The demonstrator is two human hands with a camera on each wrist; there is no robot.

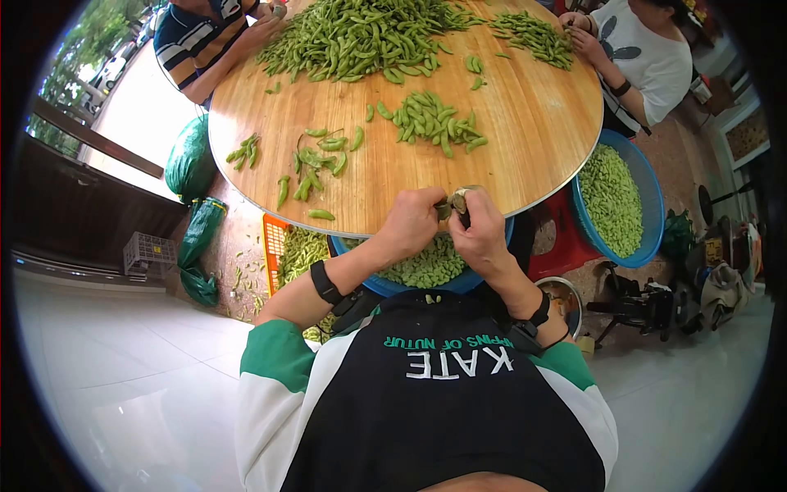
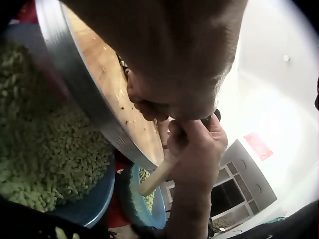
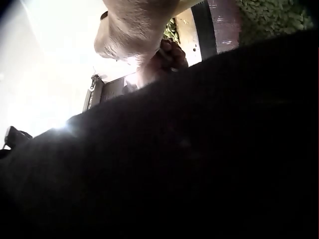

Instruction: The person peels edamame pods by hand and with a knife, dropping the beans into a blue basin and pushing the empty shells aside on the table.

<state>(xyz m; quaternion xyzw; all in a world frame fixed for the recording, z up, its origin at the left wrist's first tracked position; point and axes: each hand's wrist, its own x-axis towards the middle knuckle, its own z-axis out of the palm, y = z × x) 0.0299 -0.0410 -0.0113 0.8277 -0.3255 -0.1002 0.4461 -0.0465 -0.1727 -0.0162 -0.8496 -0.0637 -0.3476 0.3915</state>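
Note:
Both hands meet at the near edge of the round wooden table (image 1: 533, 156), over a blue basin (image 1: 379, 284) of shelled green beans (image 1: 422, 267). My left hand (image 1: 412, 221) has its fingers curled, thumb and fingertips pinching a small dark brown piece (image 1: 457, 202) with a pale edge. From the other side my right hand (image 1: 482, 232) grips the same piece; cannot tell whether it is wrapped round a thumb. In the left wrist view the right hand (image 2: 197, 149) shows below the left, fingers bent. A dark sleeve covers much of the right wrist view.
A small heap of green pods (image 1: 434, 123) lies ahead of the hands, loose pods (image 1: 316, 160) to its left. Behind is a big pile (image 1: 361, 37). Two people sit across. A second blue basin (image 1: 649, 238) stands right, an orange basket (image 1: 274, 246) left.

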